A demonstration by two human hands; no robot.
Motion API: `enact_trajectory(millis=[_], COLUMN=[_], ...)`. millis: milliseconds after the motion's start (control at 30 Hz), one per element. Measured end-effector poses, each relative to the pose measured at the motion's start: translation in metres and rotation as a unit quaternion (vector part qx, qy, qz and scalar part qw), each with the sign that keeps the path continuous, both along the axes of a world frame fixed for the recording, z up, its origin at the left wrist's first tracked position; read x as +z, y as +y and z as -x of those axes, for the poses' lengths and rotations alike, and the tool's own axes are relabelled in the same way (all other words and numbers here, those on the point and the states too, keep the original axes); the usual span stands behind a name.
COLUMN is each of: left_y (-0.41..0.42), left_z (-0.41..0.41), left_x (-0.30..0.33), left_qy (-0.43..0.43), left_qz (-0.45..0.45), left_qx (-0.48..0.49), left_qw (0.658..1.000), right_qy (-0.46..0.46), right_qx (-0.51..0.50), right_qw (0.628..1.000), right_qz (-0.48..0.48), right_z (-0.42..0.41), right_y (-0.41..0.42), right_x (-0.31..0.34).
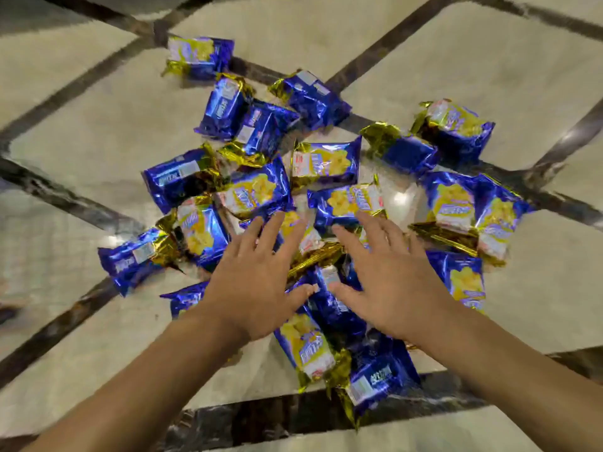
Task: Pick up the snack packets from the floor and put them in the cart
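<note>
Several blue and gold snack packets lie scattered in a loose pile on the floor, some face up with yellow print, some face down. My left hand hovers over the pile's middle with fingers spread, holding nothing. Beside it, my right hand is also spread flat over the packets and holds nothing. Both hands cover a few packets beneath them. One packet lies apart at the far left of the pile. No cart is in view.
The floor is glossy cream tile crossed by dark brown strips. Bare floor surrounds the pile on all sides.
</note>
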State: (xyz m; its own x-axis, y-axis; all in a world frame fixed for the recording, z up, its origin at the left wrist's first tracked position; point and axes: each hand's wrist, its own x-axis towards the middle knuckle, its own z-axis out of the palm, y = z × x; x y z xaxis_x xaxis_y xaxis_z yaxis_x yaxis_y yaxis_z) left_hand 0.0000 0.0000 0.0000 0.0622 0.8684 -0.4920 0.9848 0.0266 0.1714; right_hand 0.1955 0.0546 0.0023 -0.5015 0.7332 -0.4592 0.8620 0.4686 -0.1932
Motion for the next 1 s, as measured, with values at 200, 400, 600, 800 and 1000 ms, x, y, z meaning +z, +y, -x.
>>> enact_trajectory(millis=[200,400,600,800,1000], left_y=[0.001,0.037,0.064,0.052,0.041], left_z=[0.0,-0.023,-0.032,-0.036,-0.044], left_x=[-0.013,-0.019,-0.052,-0.055,-0.041], left_qy=[-0.154,-0.156,-0.203,-0.246,-0.294], left_qz=[-0.01,0.046,0.059,0.016,-0.027], left_qx=[0.155,0.358,0.412,0.402,0.387], left_qw=[0.976,0.92,0.886,0.882,0.873], right_qy=[0.056,0.101,0.139,0.17,0.222], right_qx=[-0.109,-0.309,-0.367,-0.361,-0.366], right_qw=[0.992,0.935,0.914,0.91,0.899], right_qz=[0.02,0.141,0.105,0.111,0.094], right_z=[-0.008,-0.007,0.005,0.005,0.008], right_y=[0.008,0.009,0.008,0.008,0.003], right_x=[-0.018,-0.035,-0.055,-0.056,-0.038])
